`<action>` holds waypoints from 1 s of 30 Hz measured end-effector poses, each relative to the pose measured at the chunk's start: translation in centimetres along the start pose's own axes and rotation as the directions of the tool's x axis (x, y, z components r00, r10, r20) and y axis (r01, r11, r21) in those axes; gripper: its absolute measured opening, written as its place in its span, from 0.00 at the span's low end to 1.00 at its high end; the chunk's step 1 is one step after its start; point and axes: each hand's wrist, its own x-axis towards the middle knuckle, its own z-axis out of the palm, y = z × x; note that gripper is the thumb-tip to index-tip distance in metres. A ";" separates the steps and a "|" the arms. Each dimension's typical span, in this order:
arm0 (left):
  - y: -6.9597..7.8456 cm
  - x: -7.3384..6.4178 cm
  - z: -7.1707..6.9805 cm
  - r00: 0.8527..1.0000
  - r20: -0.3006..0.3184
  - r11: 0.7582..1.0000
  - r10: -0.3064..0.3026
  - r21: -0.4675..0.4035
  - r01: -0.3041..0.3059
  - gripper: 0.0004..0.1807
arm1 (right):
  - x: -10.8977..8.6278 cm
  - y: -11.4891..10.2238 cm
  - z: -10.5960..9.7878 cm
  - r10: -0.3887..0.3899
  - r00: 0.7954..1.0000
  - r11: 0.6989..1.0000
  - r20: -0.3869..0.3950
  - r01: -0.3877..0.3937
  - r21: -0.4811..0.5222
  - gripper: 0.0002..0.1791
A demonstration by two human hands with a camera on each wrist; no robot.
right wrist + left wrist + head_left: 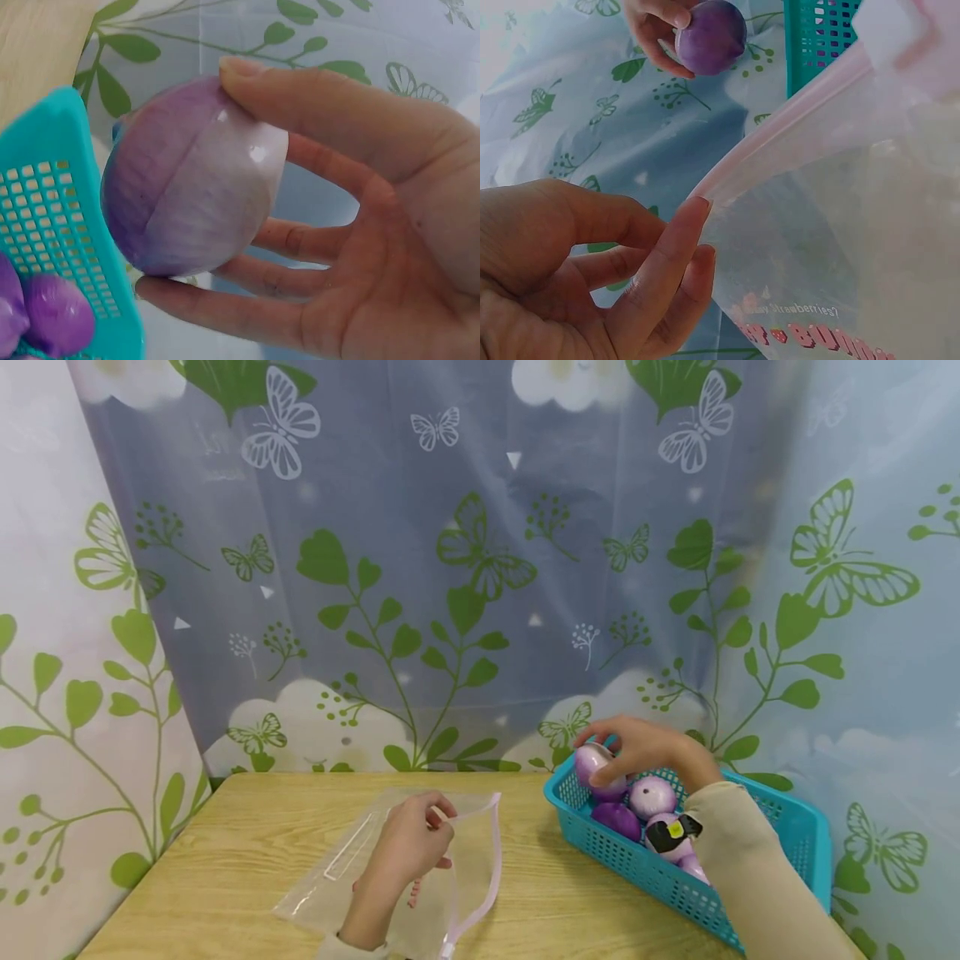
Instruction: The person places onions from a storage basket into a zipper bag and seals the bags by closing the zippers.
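My right hand (641, 750) grips a shiny purple-and-white onion (187, 180) between thumb and fingers, over the far left end of a turquoise basket (637, 875). Below it in the basket lie several more purple onions (652, 796), partly hidden by my wrist. With its fingertips, my left hand (408, 845) pinches the edge of a clear plastic zip bag (468, 881) lying on the table. The bag's pink zip strip (742, 154) curves away from those fingertips, and its mouth gapes toward the basket. Pink printed lettering (832, 337) shows on the bag.
The light wooden table (247, 827) carries the bag at the left and the basket at the right. A curtain (480, 610) with leaves and butterflies hangs behind the table's back edge and along both sides. A black wrist strap (667, 833) sits on my right sleeve.
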 end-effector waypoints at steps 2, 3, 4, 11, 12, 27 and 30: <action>0.0 0.0 0.0 1.000 -0.002 1.000 0.004 -0.008 -0.004 0.10 | 0.2 -0.1 0.5 -0.008 1.000 1.000 -0.004 0.008 0.013 0.30; 0.0 0.0 0.0 1.000 -0.003 1.000 0.006 -0.010 -0.006 0.10 | 0.3 -0.2 0.8 -0.012 1.000 1.000 -0.003 0.012 0.023 0.30; 0.0 0.1 0.0 1.000 -0.004 1.000 0.007 -0.012 -0.007 0.10 | 0.3 -0.3 1.1 -0.019 1.000 0.999 -0.002 0.019 0.032 0.31; -0.1 0.1 0.0 0.999 -0.031 1.000 0.007 -0.011 -0.008 0.10 | 1.0 -1.1 2.8 -0.053 0.999 0.996 0.013 0.052 0.070 0.30; -0.1 0.2 0.1 0.999 -0.038 1.000 0.008 -0.009 -0.008 0.10 | 1.1 -1.3 3.0 -0.049 0.999 0.997 0.013 0.049 0.063 0.30; 0.1 0.3 0.2 0.995 -0.102 1.000 0.015 -0.002 -0.015 0.12 | 2.6 -5.5 7.8 -0.261 0.963 0.964 0.067 0.256 0.078 0.30; 0.1 0.3 0.2 0.993 -0.112 1.000 0.021 0.004 -0.021 0.13 | 3.1 -6.4 8.8 -0.319 0.944 0.947 0.083 0.313 0.076 0.29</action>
